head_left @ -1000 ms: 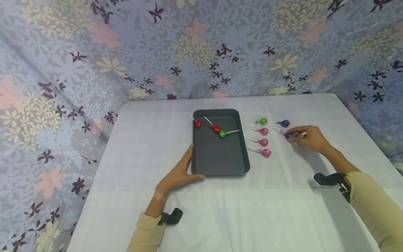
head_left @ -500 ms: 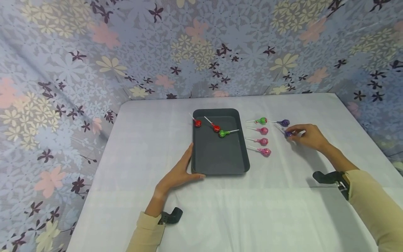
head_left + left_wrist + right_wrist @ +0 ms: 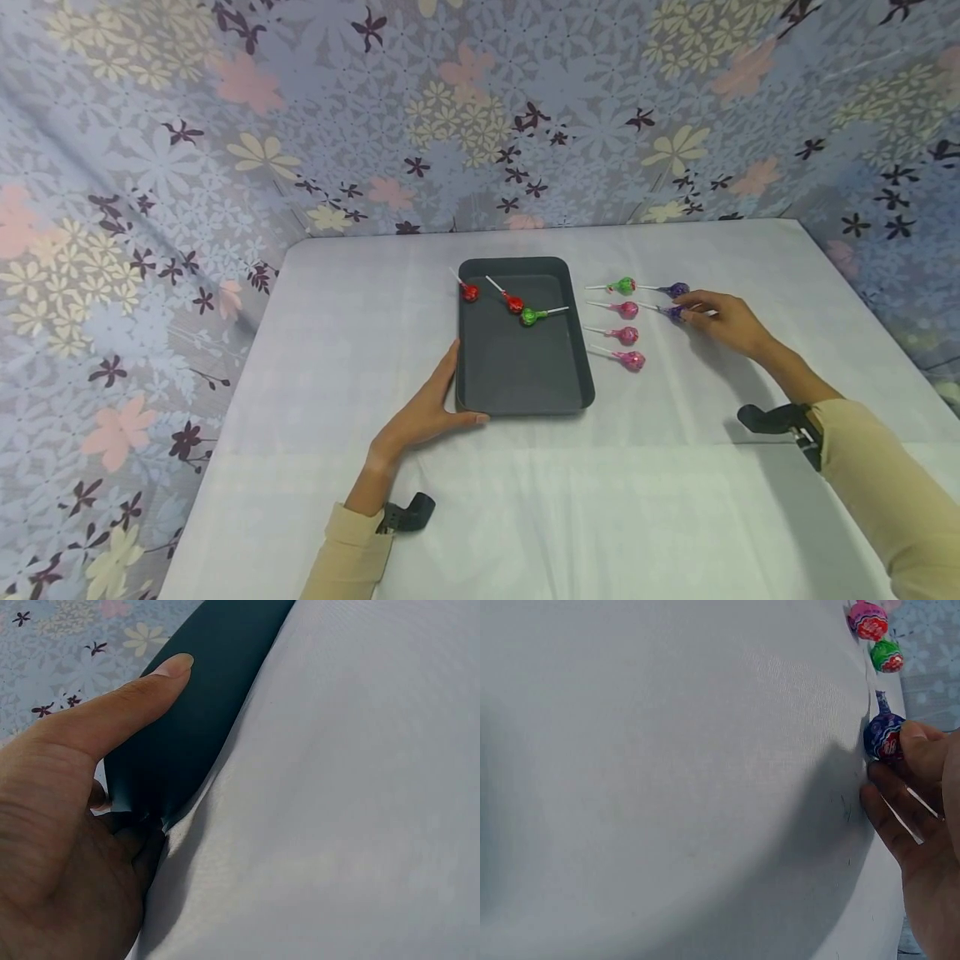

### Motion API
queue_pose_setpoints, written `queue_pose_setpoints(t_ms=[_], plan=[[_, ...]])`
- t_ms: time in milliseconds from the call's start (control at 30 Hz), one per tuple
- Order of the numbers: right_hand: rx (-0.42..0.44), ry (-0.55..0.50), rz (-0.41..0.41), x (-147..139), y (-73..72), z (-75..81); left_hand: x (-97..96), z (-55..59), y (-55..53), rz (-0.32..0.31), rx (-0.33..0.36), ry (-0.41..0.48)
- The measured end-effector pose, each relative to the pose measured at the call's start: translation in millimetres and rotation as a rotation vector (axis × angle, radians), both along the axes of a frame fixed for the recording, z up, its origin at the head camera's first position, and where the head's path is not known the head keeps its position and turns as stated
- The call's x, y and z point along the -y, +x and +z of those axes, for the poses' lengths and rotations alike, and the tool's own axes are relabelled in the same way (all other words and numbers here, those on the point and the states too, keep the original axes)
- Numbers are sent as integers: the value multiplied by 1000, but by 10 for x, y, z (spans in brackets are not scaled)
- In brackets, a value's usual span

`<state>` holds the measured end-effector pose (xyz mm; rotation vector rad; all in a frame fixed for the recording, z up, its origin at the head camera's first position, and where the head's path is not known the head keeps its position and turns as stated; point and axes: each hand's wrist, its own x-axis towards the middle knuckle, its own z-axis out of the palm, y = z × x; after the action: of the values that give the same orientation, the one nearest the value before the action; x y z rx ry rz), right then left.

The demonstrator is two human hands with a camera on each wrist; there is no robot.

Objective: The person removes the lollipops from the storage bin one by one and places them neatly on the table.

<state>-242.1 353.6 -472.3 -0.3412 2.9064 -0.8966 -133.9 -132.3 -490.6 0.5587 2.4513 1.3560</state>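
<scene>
My left hand (image 3: pixel 422 414) rests against the near left corner of a dark grey tray (image 3: pixel 525 375), its thumb straight along the front wall and its fingers along the left side. In the left wrist view the thumb lies on the tray's outer wall (image 3: pixel 217 682). On the right, the thumb and fingertips of my right hand (image 3: pixel 727 323) pinch the wrapped head of a purple lollipop (image 3: pixel 883 737), close over the cloth. Its white stick points left. Just behind it lies another purple lollipop (image 3: pixel 677 290).
Two red lollipops (image 3: pixel 513 304) and a green lollipop (image 3: pixel 529 317) lie in the tray's far part. Right of the tray, a green lollipop (image 3: pixel 626 286) and several pink lollipops (image 3: pixel 628 336) form a column on the white cloth (image 3: pixel 360 333). A floral curtain (image 3: pixel 420 125) hangs behind.
My right hand has shifted slightly away from me and left with the purple lollipop, whose stick has turned to lie more level beside the other purple one. The left hand stays put.
</scene>
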Motion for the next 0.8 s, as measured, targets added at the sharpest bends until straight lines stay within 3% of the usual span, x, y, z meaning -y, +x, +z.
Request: queue_pose_setpoints(t_ms=[233, 533, 800], plan=[[48, 1, -57, -7, -4, 9, -2, -7, -4, -1, -4, -8], [-9, 0, -22, -14, 13, 12, -3, -3, -9, 0, -10, -1], [-11, 16, -43, -4, 11, 24, -4, 10, 2, 1, 1, 0]])
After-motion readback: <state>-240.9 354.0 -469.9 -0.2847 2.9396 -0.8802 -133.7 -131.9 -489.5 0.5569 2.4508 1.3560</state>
